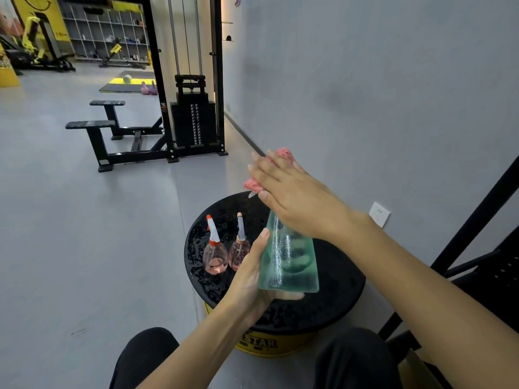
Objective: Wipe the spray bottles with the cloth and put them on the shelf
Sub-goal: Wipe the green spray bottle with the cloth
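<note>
Head view: left hand [250,276] fingers curled round the base of the green spray bottle [292,262], held above the round black bench [339,279]. Right hand [297,197] fingers near straight, pressing the pink cloth [283,153] on its nozzle. Two pink spray bottles [214,258] stand upright at bench left.

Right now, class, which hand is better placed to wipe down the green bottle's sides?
The right hand: it presses the pink cloth onto the top of the green bottle, while the left hand is busy gripping the base.
</note>
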